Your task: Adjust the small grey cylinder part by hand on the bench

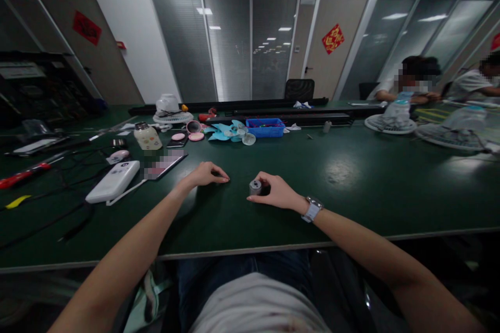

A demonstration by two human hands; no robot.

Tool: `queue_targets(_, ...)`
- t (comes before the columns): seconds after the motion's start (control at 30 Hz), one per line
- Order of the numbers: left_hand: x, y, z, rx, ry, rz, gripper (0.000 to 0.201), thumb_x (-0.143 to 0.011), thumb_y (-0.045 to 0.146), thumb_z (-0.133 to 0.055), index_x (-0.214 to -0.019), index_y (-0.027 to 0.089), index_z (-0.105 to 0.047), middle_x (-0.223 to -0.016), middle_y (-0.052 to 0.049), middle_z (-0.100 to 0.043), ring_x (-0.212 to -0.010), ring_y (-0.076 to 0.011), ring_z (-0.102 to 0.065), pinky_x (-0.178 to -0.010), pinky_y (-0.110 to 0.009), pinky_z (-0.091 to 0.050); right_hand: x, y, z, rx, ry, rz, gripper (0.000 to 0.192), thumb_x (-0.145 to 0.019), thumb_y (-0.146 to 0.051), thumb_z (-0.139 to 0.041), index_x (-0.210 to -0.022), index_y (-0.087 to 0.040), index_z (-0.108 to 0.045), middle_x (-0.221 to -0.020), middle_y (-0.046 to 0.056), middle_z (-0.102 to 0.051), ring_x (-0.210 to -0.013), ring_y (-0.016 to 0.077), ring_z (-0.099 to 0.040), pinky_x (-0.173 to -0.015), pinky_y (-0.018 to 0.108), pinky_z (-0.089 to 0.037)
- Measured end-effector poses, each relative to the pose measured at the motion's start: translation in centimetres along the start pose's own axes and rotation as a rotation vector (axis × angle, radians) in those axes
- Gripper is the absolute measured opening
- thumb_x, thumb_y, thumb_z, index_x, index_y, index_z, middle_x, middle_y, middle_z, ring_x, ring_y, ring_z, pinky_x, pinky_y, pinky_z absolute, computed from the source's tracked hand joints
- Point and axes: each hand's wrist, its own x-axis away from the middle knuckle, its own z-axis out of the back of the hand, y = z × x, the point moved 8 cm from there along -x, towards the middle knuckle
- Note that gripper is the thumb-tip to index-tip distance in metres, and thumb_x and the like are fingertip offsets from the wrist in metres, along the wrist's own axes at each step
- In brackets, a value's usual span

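A small motor (255,187), a short grey metal cylinder with a dark-marked top, stands upright at the table's middle. My right hand (275,191) is closed round it from the right, thumb on the near side and fingers on the far side. To the left, my left hand (207,173) hovers low over the tabletop, thumb and index fingertips brought together. Nothing shows between those tips, and they stay apart from the motor. A second similar grey cylinder (327,126) stands further back, right of centre.
The green table (234,229) holds a white power bank (113,182), phone (166,165), cables and patterned bottle (147,136) at left. Behind are blue fan blades (228,131), a blue bin (265,128) and fan parts (390,123). Two people sit at far right.
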Motion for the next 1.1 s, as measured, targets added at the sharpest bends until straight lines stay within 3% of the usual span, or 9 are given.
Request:
queue_targets(0.23,0.2,0.4,0.2,0.114,-0.055,-0.068,0.050,-0.057,0.036,-0.084,-0.104,0.023,-0.075,-0.105,-0.005,-0.076,-0.098,-0.0250,-0.067,-0.089,-0.033,-0.049,0.0,0.0,0.0,-0.011,-0.009,-0.006,0.038,-0.074,-0.046,-0.076,-0.095,-0.019,-0.059,-0.091,0.003,-0.070,-0.080,0.0179,-0.066,-0.072,0.029,-0.050)
queue_targets(0.43,-0.1,0.4,-0.8,0.289,-0.059,-0.084,0.045,-0.059,0.032,-0.085,-0.101,0.018,-0.074,-0.097,-0.009,-0.078,-0.094,-0.0263,-0.072,-0.087,-0.038,-0.054,0.0,-0.1,0.0,-0.012,-0.013,-0.018,0.037,-0.074,-0.045,-0.076,-0.094,-0.019,-0.059,-0.090,0.003,-0.070,-0.079,0.0180,-0.065,-0.071,0.030,-0.050)
queue_targets(0.53,-0.3,0.8,-1.4,0.367,-0.004,-0.087,0.042,-0.059,0.031,-0.086,-0.096,0.016,-0.074,-0.088,-0.010,-0.079,-0.085,-0.0264,-0.074,-0.082,-0.038,-0.057,0.0,-0.1,0.0,-0.006,-0.007,-0.021,0.038,-0.073,-0.045,-0.076,-0.094,-0.019,-0.058,-0.089,0.003,-0.070,-0.078,0.0176,-0.065,-0.071,0.029,-0.050)
queue_targets(0.73,0.5,4.6,-2.5,0.531,0.182,-0.145,0.040,-0.065,0.032,-0.084,-0.097,0.014,-0.067,-0.088,-0.011,-0.078,-0.083,-0.0257,-0.075,-0.080,-0.039,-0.057,0.0,-0.2,0.0,0.010,0.003,-0.004,0.037,-0.074,-0.045,-0.076,-0.094,-0.019,-0.058,-0.088,0.002,-0.068,-0.077,0.0164,-0.064,-0.068,0.026,-0.048)
queue_targets(0.9,2.0,8.9,-4.3,0.659,0.244,-0.221,0.037,-0.069,0.034,-0.082,-0.092,0.014,-0.062,-0.089,-0.010,-0.078,-0.081,-0.0240,-0.075,-0.076,-0.036,-0.058,-0.1,0.0,0.0,0.037,0.019,0.000,0.037,-0.073,-0.046,-0.076,-0.088,-0.019,-0.056,-0.080,-0.001,-0.064,-0.071,0.0149,-0.060,-0.063,0.024,-0.043)
queue_targets(1.1,2.3,10.0,-5.4,0.680,0.304,-0.262,0.031,-0.068,0.032,-0.082,-0.087,0.015,-0.064,-0.085,-0.008,-0.076,-0.076,-0.0210,-0.072,-0.073,-0.033,-0.057,0.0,0.0,0.0,0.067,0.030,-0.003,0.037,-0.073,-0.048,-0.075,-0.085,-0.020,-0.054,-0.077,-0.002,-0.061,-0.068,0.0145,-0.057,-0.059,0.024,-0.040)
